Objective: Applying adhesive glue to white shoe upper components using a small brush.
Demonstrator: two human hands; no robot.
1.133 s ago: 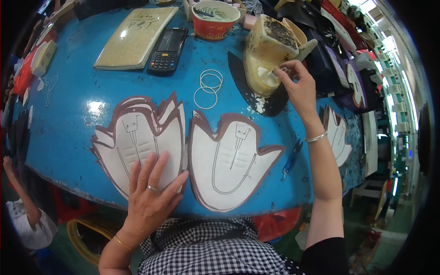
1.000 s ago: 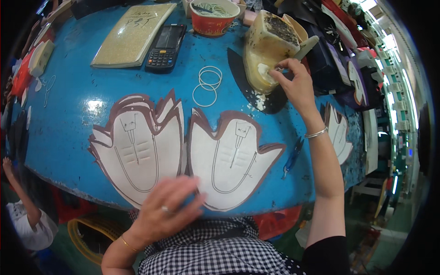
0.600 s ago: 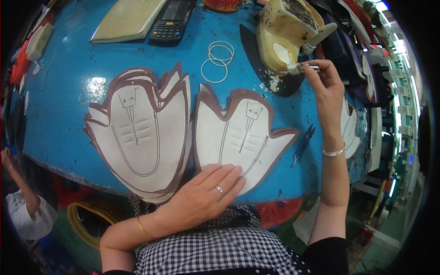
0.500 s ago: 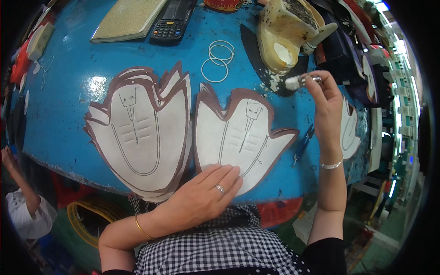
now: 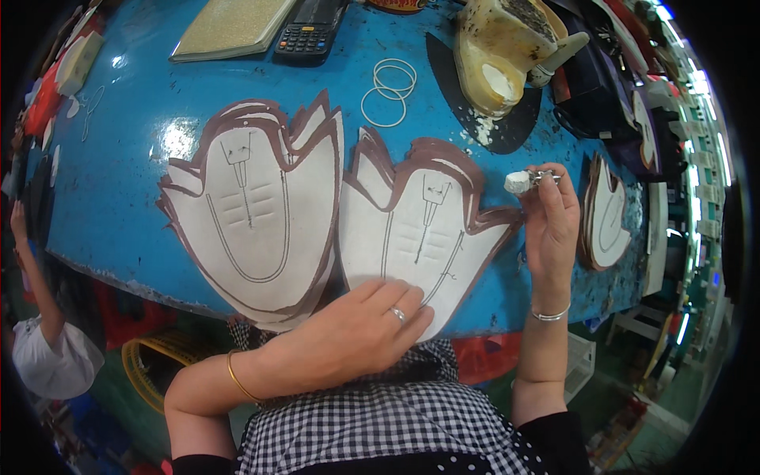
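Observation:
In my right hand (image 5: pixel 550 226) is a short brush (image 5: pixel 518 182) with a white, clumped head and a metal ferrule; the fingers are closed round it, above the table right of the pieces. My left hand (image 5: pixel 368 324) lies with its fingers along the lower part of the right-hand stack of white shoe-upper pieces (image 5: pixel 423 245), which have brown edges and drawn lines; its thumb is hidden. Just left of it sits a second stack of similar pieces (image 5: pixel 245 206). A yellowish glue pot (image 5: pixel 495 55) with white paste in its spout stands at the far right.
Under the pot is a dark curved sheet (image 5: pixel 507 134) with white crumbs. White rings (image 5: pixel 388 111), a keypad handheld device (image 5: pixel 305 39) and a gold notebook (image 5: pixel 229 32) lie at the back of the blue table (image 5: pixel 103 229). More pieces (image 5: pixel 608 218) rest at right. Another person's arm (image 5: pixel 39 273) shows at left.
My right hand has come down and nearer with the brush, away from the pot's side. The upper pieces on the right stack look spread apart at the left edge. My left hand stays on it.

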